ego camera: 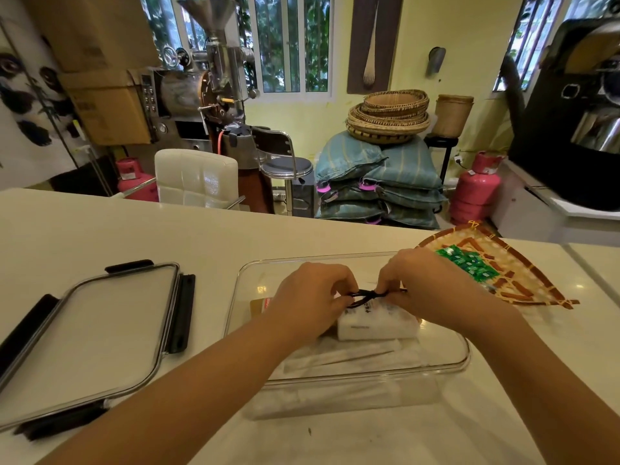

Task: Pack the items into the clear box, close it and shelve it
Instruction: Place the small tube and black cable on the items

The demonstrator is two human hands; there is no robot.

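Both forearms outstretched, left hand (310,297) and right hand (422,283) pinching black cord (365,295) over clear box (464,350).

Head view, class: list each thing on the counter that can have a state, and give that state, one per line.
Clear box: open, partly packed with white packets.
Lid: off, flat on the counter left of the box, clips open.
Black cord: pinched between both hands over the box.
Left hand: shut on the cord.
Right hand: shut on the cord.
Woven tray: right of the box, green packets on it.
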